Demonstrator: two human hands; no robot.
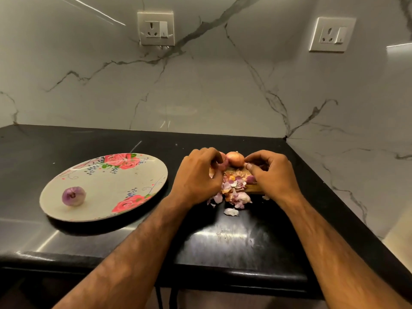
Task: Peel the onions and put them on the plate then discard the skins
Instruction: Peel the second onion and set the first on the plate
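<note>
Peeling step: right of the plate (138, 197), the left hand (196, 177) grips an onion (223, 163). The right hand (274, 175) curls just beside it, and what it holds cannot be told. Next: finish peeling, then transfer the onion to the plate.

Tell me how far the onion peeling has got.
Done: one peeled onion lies on the plate. In hand: the left hand grips a second onion; the right hand curls its fingers beside it, hold unclear. Left: a brown-skinned onion behind them is unpeeled, and the skins lie undiscarded on the counter.
</note>
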